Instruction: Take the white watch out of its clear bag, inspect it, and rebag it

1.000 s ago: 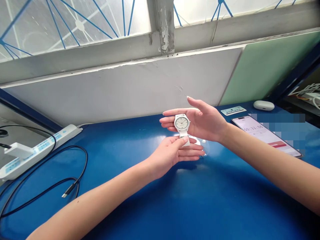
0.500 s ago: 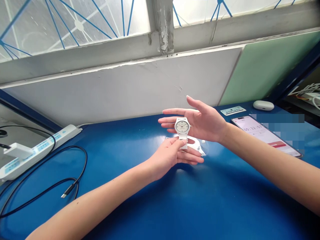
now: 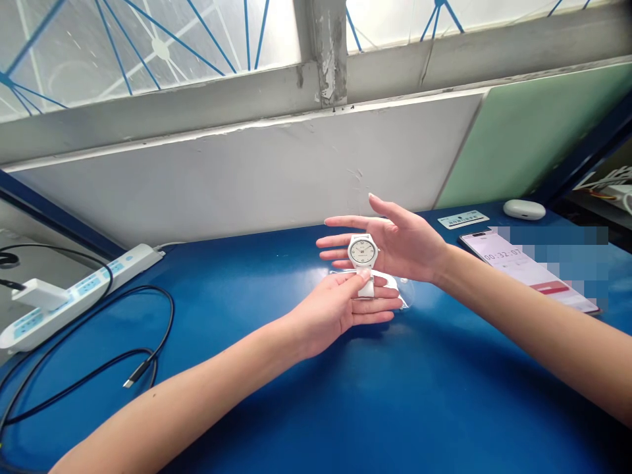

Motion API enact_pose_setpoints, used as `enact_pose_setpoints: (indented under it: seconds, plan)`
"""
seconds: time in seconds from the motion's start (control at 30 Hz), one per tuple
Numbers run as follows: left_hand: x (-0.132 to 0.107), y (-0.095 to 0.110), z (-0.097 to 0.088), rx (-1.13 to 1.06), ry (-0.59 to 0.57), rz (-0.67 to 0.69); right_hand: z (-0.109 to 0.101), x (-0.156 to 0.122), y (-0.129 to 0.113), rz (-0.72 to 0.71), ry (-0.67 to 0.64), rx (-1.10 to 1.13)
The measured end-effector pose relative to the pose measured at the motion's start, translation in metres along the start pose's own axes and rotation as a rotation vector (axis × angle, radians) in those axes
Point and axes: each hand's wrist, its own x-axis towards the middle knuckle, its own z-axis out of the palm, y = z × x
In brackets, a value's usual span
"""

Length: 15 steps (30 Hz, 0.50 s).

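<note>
A white wristwatch (image 3: 363, 250) with a round dial is held up above the blue table, its face toward me. The thumb of my left hand (image 3: 336, 306) presses on its lower strap, with the fingers behind it. Just behind the watch, my right hand (image 3: 407, 243) is spread with its palm toward me and the thumb up, holding nothing. Whether the right fingers touch the upper strap I cannot tell. Below the hands lies a clear plastic bag (image 3: 406, 296) with white on it, partly hidden by the left fingers.
On the blue table (image 3: 395, 401), a white power strip (image 3: 128, 263) with a plugged-in charger (image 3: 39, 294) and a looped black cable (image 3: 170, 309) lie at left. At right are a phone (image 3: 523, 263) showing a timer, a printed card (image 3: 463, 219) and a white earbud case (image 3: 524, 210).
The watch is slightly lower and farther right in the picture. My left thumb has shifted up its strap toward the dial. The right hand stays spread; the whole view has moved a little.
</note>
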Motion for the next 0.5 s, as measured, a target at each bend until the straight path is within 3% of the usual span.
enact_pose_setpoints:
  seconds: [0.17,0.23,0.3,0.4,0.5]
  plan:
    - [0.003,0.003,-0.003,0.025,0.031,0.019,0.001,0.001,0.000,-0.070,0.025,-0.057]
    - [0.006,0.004,-0.007,0.088,0.084,0.094,0.003,0.000,-0.002,-0.140,0.052,-0.169]
    - [0.008,0.005,-0.016,0.256,0.141,0.248,0.005,-0.004,-0.005,-0.238,0.087,-0.413]
    - [0.010,0.006,-0.031,0.733,0.294,0.536,0.005,-0.015,-0.006,-0.417,0.150,-0.948]
    - [0.010,0.003,-0.041,1.059,0.379,0.715,0.000,-0.030,0.002,-0.537,0.158,-1.327]
